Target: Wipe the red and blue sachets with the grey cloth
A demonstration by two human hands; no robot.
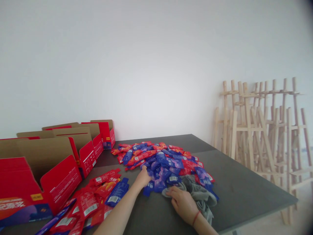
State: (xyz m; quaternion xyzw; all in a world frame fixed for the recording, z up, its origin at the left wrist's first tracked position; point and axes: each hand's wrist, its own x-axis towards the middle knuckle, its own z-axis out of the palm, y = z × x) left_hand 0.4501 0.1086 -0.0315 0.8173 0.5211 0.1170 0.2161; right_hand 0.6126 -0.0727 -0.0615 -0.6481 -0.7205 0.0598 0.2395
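Note:
My left hand (143, 178) is at the near left edge of a mixed pile of flat pouches. Its fingers are curled and partly hidden, closed on a blue pouch (149, 188). A crumpled grey cloth (201, 194) lies at the pile's near right side, and my right hand (182, 202) grips its left end between thumb and fingers. Between and beyond my hands are more blue pouches (161, 176), some with white barcode labels. Red pouches (141, 158) are mixed in across the back and right of the pile.
Open red cardboard boxes (61, 178) stand in a row along the left, flaps raised. A second heap of red and blue pouches (88, 202) lies before them. The dark table (244, 192) ends at the right; wooden easels (249, 130) stand beyond, by a white wall (156, 65).

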